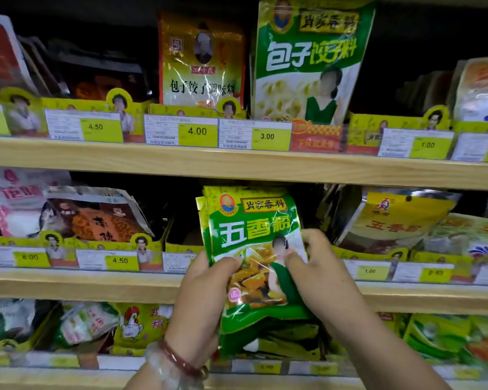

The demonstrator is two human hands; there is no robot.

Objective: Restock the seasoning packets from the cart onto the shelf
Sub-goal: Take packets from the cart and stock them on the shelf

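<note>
Packets: a small stack of green seasoning packets point(254, 249) is held upright in front of the middle shelf point(82, 282), its top edge reaching just under the board of the upper shelf point(152, 161); thin edges of further packets show behind the front one at its left side.
Left hand: the left hand point(200, 299) grips the stack's lower left edge — thumb curled over the front face, fingers hidden behind the stack. Bead bracelets point(181, 361) circle the wrist.
Right hand: the right hand point(318, 266) pinches the stack's right edge, thumb on the front, fingers curled round the side.
Slot: behind the stack, a dark gap on the middle shelf lies between a brown packet point(102, 218) on the left and a yellow packet point(397, 218) on the right.
Upper shelf: a large green packet point(307, 60) stands above — beside it, to the left, a gold one point(200, 60). Yellow price tags point(197, 132) line the edge.
</note>
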